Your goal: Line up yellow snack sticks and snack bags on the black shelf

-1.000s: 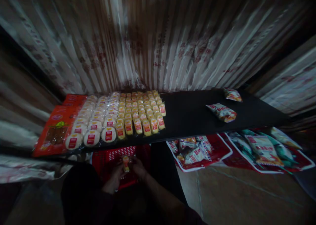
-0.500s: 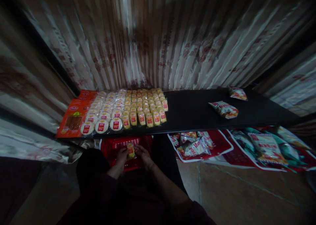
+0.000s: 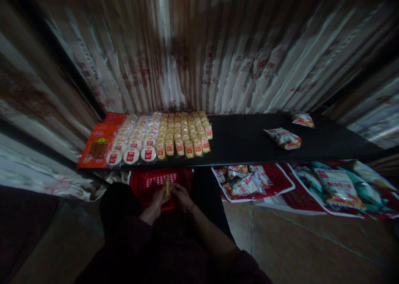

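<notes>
Over a red plastic basket, a small yellow wrapped snack cake is held upright, its narrow side toward me. My left hand is closed around its left side. The bent fingers of my right hand pinch at its right edge; the exact contact is dim. On the black shelf just beyond stand rows of similar yellow wrapped snack cakes. Left of them lie rows of round white wrapped crackers, beside orange snack packets.
Two snack bags lie on the shelf's right part. Below its front edge, a red bag holds several snack packets, and another bag farther right holds larger white and green packets. Striped curtains hang behind the shelf.
The snack cake has turned in my hands from showing its labelled front to showing its narrow side. My left hand has shifted slightly right.
</notes>
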{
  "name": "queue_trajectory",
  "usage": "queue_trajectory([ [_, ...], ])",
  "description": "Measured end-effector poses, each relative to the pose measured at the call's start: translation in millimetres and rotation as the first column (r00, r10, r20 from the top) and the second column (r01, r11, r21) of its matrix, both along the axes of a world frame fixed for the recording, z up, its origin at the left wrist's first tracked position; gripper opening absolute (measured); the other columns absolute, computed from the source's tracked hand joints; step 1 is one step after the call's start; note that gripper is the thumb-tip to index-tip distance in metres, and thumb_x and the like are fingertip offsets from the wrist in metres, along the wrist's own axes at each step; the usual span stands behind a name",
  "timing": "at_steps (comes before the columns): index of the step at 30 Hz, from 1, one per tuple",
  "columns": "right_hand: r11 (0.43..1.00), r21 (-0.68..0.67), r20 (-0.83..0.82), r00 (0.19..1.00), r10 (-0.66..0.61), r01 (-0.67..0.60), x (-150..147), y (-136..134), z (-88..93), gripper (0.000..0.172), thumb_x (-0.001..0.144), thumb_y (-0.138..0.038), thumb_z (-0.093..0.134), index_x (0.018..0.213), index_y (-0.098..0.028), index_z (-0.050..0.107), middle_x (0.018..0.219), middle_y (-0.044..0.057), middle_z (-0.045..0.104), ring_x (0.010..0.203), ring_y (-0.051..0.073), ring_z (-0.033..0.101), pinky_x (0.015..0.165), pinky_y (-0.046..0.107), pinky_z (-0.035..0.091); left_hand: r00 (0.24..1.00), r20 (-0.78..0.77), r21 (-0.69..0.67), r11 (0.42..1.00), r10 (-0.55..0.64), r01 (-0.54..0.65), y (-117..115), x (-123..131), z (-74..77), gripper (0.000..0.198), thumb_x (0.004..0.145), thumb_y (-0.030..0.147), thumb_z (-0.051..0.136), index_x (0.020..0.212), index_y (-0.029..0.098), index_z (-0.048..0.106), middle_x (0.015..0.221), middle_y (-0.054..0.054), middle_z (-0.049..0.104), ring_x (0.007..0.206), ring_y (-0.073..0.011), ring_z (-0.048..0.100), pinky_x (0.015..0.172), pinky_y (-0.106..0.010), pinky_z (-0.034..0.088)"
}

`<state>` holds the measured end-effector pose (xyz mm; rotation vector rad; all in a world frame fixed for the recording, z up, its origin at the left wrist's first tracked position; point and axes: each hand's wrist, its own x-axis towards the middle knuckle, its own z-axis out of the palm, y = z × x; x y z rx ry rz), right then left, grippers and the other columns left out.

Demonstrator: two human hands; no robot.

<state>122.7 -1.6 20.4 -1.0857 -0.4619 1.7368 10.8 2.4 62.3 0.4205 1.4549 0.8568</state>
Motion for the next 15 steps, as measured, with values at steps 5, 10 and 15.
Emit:
queue_trajectory([
  [5,1.0,-0.019,0.011,1.0,0.016,-0.016,2.3,-0.8,0.5,0.048,0.044,-0.04,0.085,0.084,-0.019,0.068,0.073,0.0,0.068,0.065,0.015,0.06,0.068,0.029,0.044,1.0,0.008,-0.037,0.999,-0.002,0.003,-4.3,5.0,6.2,0.005,0.079,0.019,0.06,0.08,0.016,0.064,0.079,-0.004,0.068,0.076,-0.0146,0.064,0.076,-0.031,0.054],
  [10,0.999,-0.033,0.011,1.0,0.008,-0.008,2.3,0.2,0.3,0.044,0.046,-0.039,0.083,0.082,-0.019,0.069,0.076,0.001,0.07,0.07,0.016,0.062,0.069,0.029,0.045,0.999,0.021,-0.071,0.997,0.042,-0.04,-5.2,4.1,3.5,0.016,0.086,0.023,0.05,0.078,0.016,0.062,0.068,-0.001,0.064,0.061,-0.0107,0.062,0.075,-0.029,0.054],
  [15,1.0,-0.013,-0.015,1.0,-0.012,0.012,2.3,2.0,1.3,0.044,0.045,-0.038,0.082,0.082,-0.019,0.07,0.079,0.002,0.071,0.075,0.018,0.063,0.076,0.031,0.045,0.996,0.062,-0.085,0.994,0.067,-0.061,-6.9,1.8,-1.0,0.017,0.087,0.025,0.048,0.083,0.016,0.062,0.073,-0.004,0.067,0.062,-0.0132,0.064,0.074,-0.032,0.055],
])
